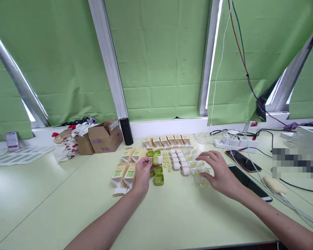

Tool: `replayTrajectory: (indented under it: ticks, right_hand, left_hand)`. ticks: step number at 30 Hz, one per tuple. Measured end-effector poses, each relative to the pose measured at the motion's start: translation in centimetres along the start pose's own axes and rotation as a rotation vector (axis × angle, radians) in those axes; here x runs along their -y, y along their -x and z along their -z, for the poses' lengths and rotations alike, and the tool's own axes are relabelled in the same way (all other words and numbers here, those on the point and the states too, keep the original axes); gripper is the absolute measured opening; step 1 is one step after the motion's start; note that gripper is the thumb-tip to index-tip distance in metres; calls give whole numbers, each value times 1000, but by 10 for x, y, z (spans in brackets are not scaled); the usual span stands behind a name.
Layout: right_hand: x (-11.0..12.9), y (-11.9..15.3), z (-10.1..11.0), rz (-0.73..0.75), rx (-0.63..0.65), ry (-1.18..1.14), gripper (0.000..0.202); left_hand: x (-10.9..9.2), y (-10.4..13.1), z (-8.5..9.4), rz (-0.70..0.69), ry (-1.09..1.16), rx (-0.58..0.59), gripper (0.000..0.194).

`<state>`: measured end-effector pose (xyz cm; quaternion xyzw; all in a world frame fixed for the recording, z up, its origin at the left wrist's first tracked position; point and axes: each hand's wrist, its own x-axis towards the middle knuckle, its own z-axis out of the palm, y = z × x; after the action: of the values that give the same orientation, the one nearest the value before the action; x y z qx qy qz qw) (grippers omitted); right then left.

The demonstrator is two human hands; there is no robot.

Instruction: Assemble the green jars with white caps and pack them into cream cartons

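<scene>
My left hand (143, 172) pinches a small green case (155, 159) with a white piece at its right side. Over the clear containers (193, 165) at the right, my right hand (219, 173) has its thumb and fingers apart; its fingertips are near a clear container with a yellow spot. Green square trays (159, 179) sit just below the held case. Small yellow pieces (169, 169) lie between these trays and rows of white rounded pieces (185, 171). Folded cartons with green labels (118, 173) stand left of my left hand.
More cartons (169, 142) line the back. Behind at left are a cardboard box (104, 139), a black cylinder (126, 131) and a cloth bag (69, 146). Phones (243, 161), a tablet (250, 184), a power strip (234, 144) and cables occupy the right.
</scene>
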<state>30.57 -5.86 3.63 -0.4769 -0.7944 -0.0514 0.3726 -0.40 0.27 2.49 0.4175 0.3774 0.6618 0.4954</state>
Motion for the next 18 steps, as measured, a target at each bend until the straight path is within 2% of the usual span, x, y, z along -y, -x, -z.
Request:
replayTrajectory:
  ticks: [4, 10, 14, 18]
  right_hand:
    - [34, -32, -16, 117, -80, -110, 40]
    - [72, -63, -67, 294, -131, -179, 55]
    - [76, -67, -89, 365, -171, -157, 61]
    - [67, -64, -98, 407, -191, -173, 54]
  left_hand:
    - [0, 0, 0, 86, 65, 19, 34]
    - [1, 0, 1, 154, 90, 60, 26]
    - [2, 1, 1, 196, 80, 95, 24]
    - [2, 4, 1, 235, 56, 151, 23]
